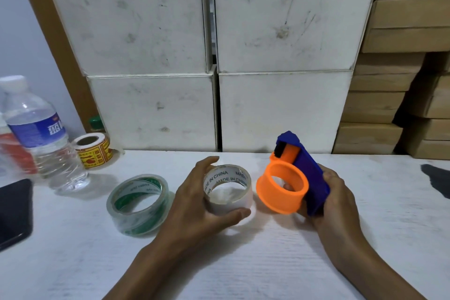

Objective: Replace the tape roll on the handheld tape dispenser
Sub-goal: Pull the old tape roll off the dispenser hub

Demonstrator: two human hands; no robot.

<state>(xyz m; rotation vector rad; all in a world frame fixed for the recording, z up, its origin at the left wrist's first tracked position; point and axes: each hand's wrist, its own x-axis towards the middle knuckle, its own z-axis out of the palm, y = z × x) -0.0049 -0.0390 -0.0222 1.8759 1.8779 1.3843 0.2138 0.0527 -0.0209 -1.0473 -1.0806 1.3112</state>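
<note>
Orange-and-blue tape dispenser (295, 175), its hub bare, sits gripped in the right hand (333, 198); the left hand (194, 198) clasps a white tape roll (229, 190) on the white table (267, 263) before scuffed white boxes (151, 39).

Bottle: clear plastic water bottle with blue label (39, 139) stood far left on the white worktop (243, 263).
Sticker roll: yellow-and-red label roll (93, 152) sat just behind it.
Phone: black slab (13, 212) lay at left edge.
Backdrop: scuffed white boxes (155, 56), brown cardboard cartons (399, 31) stacked right.

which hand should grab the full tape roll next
Left. The left hand is nearer the full tape roll, though it must first drop the empty core in its grip; the right hand holds the dispenser.
</note>
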